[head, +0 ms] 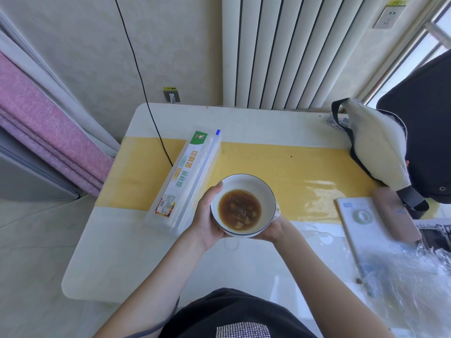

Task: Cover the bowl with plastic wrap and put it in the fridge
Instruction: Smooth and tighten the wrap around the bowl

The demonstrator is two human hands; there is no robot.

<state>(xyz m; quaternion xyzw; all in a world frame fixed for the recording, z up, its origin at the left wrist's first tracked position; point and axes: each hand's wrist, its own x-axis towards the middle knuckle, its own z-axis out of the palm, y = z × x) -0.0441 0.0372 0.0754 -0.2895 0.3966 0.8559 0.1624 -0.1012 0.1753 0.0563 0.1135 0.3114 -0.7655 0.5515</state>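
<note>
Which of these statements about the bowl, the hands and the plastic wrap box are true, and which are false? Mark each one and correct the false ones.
1. Both hands hold the bowl. True: the left hand and the right hand cup it from each side.
2. The bowl is empty. False: it holds a brown liquid.
3. The plastic wrap box lies on the table, left of the bowl. True.
4. The plastic wrap box stands upright. False: it lies flat.
5. A bag rests on the table's far right. True.
</note>
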